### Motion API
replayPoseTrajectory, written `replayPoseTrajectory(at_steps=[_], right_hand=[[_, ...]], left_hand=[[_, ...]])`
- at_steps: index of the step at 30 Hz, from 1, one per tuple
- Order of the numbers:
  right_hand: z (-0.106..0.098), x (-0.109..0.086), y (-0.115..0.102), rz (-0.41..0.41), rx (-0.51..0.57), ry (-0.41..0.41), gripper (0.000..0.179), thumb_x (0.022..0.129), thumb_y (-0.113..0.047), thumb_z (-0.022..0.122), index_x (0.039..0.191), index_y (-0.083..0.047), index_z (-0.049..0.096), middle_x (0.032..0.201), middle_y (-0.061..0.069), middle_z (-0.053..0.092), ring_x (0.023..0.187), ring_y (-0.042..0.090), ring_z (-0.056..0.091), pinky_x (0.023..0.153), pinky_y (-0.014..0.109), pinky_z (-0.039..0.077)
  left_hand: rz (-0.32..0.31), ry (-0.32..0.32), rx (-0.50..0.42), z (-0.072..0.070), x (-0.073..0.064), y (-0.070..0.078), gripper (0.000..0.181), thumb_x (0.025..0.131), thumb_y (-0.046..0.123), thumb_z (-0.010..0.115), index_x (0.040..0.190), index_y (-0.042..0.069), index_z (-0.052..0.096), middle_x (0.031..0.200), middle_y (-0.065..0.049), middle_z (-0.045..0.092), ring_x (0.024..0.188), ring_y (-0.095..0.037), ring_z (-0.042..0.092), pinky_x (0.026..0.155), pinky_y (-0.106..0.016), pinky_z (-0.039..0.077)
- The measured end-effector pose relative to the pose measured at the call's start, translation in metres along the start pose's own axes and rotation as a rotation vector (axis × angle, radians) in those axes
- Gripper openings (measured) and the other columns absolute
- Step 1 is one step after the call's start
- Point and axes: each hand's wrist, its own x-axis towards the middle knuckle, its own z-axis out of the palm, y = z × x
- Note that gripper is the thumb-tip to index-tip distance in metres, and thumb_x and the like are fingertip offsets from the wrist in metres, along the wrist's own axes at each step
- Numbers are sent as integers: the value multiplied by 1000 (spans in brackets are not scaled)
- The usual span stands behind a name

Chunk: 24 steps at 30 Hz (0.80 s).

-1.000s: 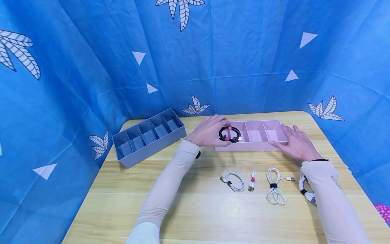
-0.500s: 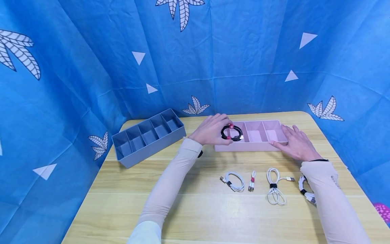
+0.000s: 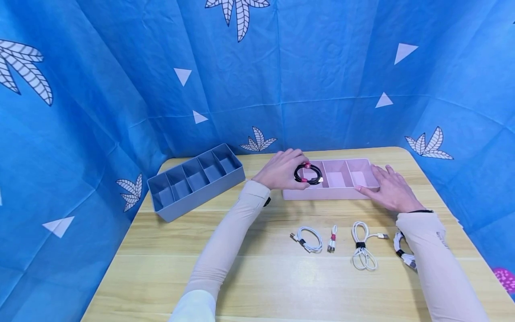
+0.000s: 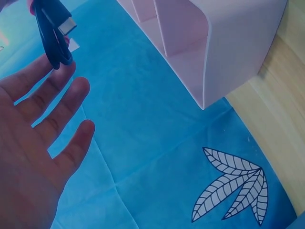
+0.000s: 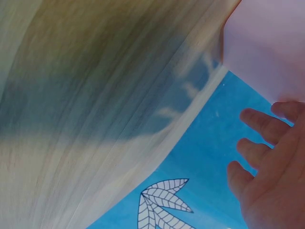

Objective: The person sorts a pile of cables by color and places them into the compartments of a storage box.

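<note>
Black and glossy, a coiled USB cable (image 3: 312, 182) with red ties is hanging in my head view, where the left hand (image 3: 283, 170) is pinching it above the left part of the pink organiser tray (image 3: 327, 193). The right hand (image 3: 388, 190) is resting against the tray's right end, its fingers loosely extended and its thumb lying on the front edge. On the bench (image 3: 261, 286), four white cables (image 3: 331, 243) are lying in front of the tray, the rightmost partly hiding under a sleeve (image 3: 438, 264). A blue-grey organiser tray (image 3: 205, 193) is sitting at an angle on the left.

Through the left wrist camera I am seeing the remaining fingers spreading wide below the coil; the thumb is not showing.

Through the right wrist camera I am finding the fingers slightly bent, the nearest seemingly touching the tray's end.

I am judging this step to be placing the coil in a left compartment; the next move is probably calling for lining it up inside the dividers, lowering, then releasing, with the right hand steadying the tray.
</note>
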Motion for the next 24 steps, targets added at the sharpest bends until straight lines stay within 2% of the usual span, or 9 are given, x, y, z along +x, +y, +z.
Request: replayPoseTrajectory(at_steps=[17,24], right_hand=[[0,0,0,-3,-9,13,105,88,-77,42,159,-8,7,159,30,22,148,54,8,118,70,5],[0,-1,-1,5,-3,0,105,88,-78,40,159,-8,6,159,30,20,149,53,4,117,70,4]], left_hand=[[-24,-28,-2,8,14,1,66,78,66,65,129,24,60,122,10,55,105,-9,45,89,-27,42],[-34,-38,-11,11,19,1,67,78,66,64,130,24,60,125,9,55,108,-10,46,92,-29,43]])
